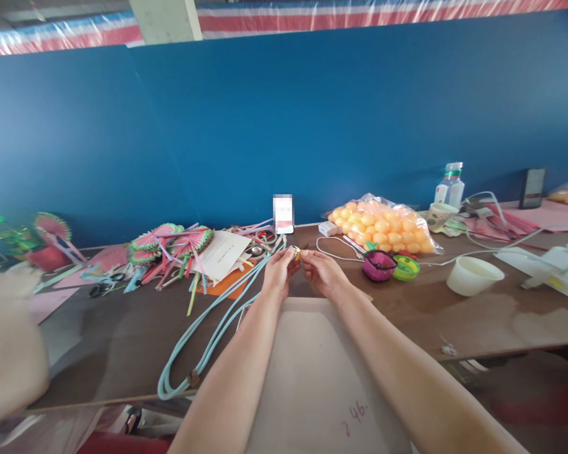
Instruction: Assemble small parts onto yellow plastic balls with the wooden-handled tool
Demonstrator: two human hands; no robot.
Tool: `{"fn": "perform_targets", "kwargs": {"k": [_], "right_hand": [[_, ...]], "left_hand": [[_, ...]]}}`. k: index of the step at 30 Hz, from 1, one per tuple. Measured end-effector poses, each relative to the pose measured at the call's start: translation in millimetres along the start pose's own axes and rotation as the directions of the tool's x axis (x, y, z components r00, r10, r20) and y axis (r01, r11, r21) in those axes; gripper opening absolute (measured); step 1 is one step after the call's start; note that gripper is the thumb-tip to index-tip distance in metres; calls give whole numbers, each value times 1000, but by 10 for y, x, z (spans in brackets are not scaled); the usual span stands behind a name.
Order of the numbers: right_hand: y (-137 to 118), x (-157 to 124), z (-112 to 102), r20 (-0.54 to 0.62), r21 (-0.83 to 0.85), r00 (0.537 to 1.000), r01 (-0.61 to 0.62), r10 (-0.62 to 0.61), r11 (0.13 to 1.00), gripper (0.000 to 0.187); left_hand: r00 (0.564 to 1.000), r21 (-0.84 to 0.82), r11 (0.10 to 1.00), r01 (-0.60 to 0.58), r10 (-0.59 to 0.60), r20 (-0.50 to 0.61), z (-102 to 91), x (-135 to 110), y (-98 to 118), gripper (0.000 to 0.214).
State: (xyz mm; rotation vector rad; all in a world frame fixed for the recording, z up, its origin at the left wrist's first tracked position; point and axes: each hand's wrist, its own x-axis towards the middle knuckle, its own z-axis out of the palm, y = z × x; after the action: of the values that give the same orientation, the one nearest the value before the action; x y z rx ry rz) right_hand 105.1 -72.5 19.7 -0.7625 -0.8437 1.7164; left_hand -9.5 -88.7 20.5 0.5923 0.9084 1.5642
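- Your left hand [277, 272] and right hand [322, 272] meet fingertip to fingertip. Both pinch a small yellow piece [296, 253], too small to tell what it is.
- The piece sits right where your two sets of fingertips touch, at the far end of both hands.
- Your remaining fingers are curled in, not spread.
- Both forearms lie over a cardboard sheet [307, 359] just below the hands, with red pen marks near its close edge.
- A light-blue cord [208, 328] runs just left of your left hand, from beyond the fingertips down to a loop at the table [407, 321] edge. Cannot tell if the hand touches it.
- Near your right hand, to its right: a pink cup [378, 265] and a green cup [406, 267], side by side.
- A white cable [334, 250] lies between your right hand and a bag of orange balls [383, 230] beyond the cups.
- Farther right: a white bowl [474, 275], with a bottle [450, 185] well beyond it.
- Straight beyond the hands: a phone [283, 214] upright at the blue wall [265, 126], screen blurred.
- Left of your left hand: a white paper [224, 253], then paper fans [170, 241] with loose strips.
- Scissors [106, 284] lie farther left.
- Far left, well apart: another person's arm [7, 343], blurred.
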Motion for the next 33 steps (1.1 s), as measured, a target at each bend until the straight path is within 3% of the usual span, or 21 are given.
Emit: {"fn": "perform_targets", "kwargs": {"k": [33], "right_hand": [[1,4,62,-152,-169,984,65,-91,983,31]], "left_hand": [[999,92,995,-47,46,7,-7,7,-24,30]]}}
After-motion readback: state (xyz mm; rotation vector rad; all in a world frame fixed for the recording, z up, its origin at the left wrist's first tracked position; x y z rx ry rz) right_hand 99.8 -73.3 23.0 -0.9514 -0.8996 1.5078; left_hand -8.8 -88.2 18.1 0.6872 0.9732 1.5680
